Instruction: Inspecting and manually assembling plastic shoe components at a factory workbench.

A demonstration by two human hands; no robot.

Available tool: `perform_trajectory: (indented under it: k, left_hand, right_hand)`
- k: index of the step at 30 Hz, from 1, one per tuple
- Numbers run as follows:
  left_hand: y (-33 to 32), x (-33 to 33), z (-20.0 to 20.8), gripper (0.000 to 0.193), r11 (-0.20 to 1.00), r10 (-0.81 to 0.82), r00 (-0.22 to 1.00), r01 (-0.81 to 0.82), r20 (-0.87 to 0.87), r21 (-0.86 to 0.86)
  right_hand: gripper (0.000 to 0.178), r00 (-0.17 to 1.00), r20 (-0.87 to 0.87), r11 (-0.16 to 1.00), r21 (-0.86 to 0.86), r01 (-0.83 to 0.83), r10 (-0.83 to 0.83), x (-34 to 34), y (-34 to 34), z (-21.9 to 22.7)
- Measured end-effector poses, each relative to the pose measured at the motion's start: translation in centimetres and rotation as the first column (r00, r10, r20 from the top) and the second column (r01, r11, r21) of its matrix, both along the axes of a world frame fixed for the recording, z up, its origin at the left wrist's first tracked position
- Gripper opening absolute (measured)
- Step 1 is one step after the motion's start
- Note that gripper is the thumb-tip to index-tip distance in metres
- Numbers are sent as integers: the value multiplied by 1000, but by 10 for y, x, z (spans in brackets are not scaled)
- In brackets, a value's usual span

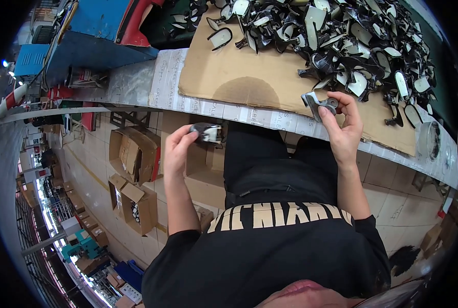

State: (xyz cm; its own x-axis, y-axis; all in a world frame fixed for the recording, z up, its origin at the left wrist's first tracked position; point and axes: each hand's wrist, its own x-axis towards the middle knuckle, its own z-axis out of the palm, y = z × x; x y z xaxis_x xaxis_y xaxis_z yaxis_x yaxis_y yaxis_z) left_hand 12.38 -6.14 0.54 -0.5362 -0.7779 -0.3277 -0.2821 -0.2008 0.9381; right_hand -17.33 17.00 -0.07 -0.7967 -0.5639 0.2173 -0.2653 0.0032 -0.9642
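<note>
My left hand (177,150) is off the table's front edge, above the floor and cartons, its thumb and fingers closed on a small glossy black shoe heel (207,132) with a whitish face. Over the table edge, my right hand (346,128) pinches a grey metal hand tool (312,105) with a flat end and a rounded, ring-like part; its exact kind is unclear. The two held things are well apart. Beyond my right hand lies a heap of black shoe heels (360,79) with cream faces, spread on flattened brown cardboard (198,77).
A blue and red machine (93,25) stands at the back left of the table. Open cardboard cartons (136,154) sit on the tiled floor at left and below the table edge. A roll of clear tape (430,141) lies at the table's right end.
</note>
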Motion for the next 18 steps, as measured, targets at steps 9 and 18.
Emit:
perform_trajectory:
  k: [9,18]
  left_hand:
    - [-32,17,17,29,903,-166,747,378,643,-206]
    - [-74,-178,20,38,603,-300,953,220,38,-767]
  right_hand:
    - [29,996,74,999,-10,-44,45,-7,4,-12]
    - [31,911,365,970,-209,-122,193,-12,9,-28]
